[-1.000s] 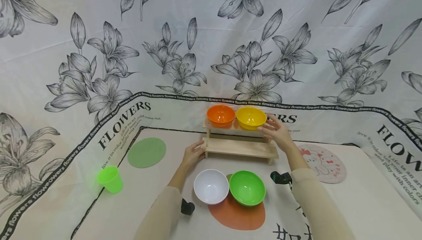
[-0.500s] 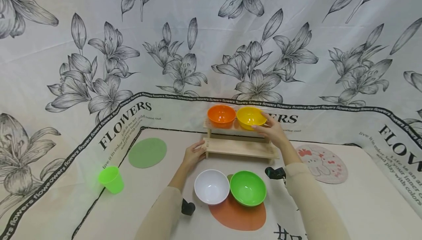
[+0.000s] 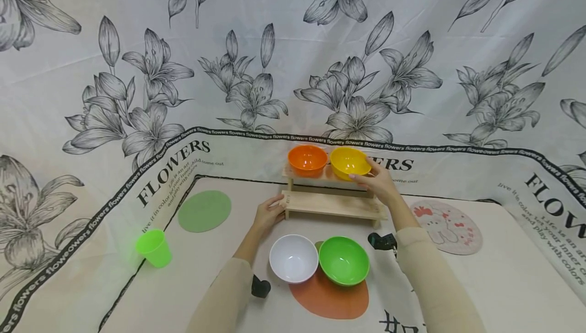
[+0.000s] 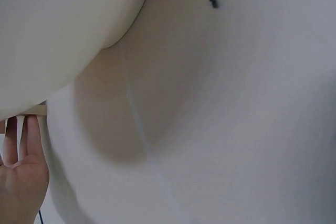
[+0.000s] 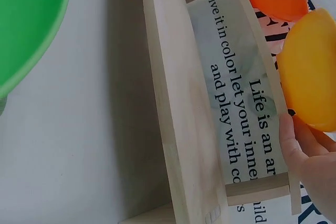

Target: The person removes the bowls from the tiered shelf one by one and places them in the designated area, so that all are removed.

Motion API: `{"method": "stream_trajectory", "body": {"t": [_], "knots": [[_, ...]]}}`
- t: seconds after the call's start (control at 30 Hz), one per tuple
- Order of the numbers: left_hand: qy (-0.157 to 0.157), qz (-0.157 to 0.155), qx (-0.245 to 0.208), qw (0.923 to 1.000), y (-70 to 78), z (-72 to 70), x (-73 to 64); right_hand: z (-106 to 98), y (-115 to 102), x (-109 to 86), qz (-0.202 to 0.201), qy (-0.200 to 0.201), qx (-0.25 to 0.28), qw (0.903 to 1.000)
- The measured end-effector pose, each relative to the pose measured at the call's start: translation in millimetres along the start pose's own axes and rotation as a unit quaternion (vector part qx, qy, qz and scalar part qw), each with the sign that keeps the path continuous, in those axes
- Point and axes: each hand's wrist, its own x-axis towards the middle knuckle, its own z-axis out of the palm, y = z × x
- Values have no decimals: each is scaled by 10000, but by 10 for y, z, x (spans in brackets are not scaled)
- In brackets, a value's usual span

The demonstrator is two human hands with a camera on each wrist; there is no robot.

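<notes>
A two-tier wooden shelf (image 3: pixel 334 206) stands at the back of the table. On its top tier sit an orange bowl (image 3: pixel 308 160) and a yellow bowl (image 3: pixel 348 162). My right hand (image 3: pixel 382 185) pinches the yellow bowl at its right side, thumb in front and fingers by the rim. The right wrist view shows that yellow bowl (image 5: pixel 310 72) just above the thumb. My left hand (image 3: pixel 269 213) holds the left end of the lower tier; in the left wrist view its fingers (image 4: pixel 32 135) reach up to the wood, partly hidden behind a large pale bowl.
A white bowl (image 3: pixel 293 259) and a green bowl (image 3: pixel 344 261) stand side by side in front of the shelf, partly over an orange round patch (image 3: pixel 329 302). A bright green cup (image 3: pixel 154 248) stands at far left. Patterned cloth hangs behind the shelf.
My right hand has moved left from the yellow bowl's edge and taken hold of it. The bowl has shifted slightly right, away from the orange one. My left hand has stayed put.
</notes>
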Motion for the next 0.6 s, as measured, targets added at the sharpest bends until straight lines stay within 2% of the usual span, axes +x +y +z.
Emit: {"method": "stream_trajectory", "body": {"t": [0.37,0.6], "knots": [[38,6,58,10000,6,5,-11,-20,9,-88,-234,130,-130,9996],[7,11,70,10000,-2,1,-6,-60,-65,-234,-479,-31,-342,9983]]}}
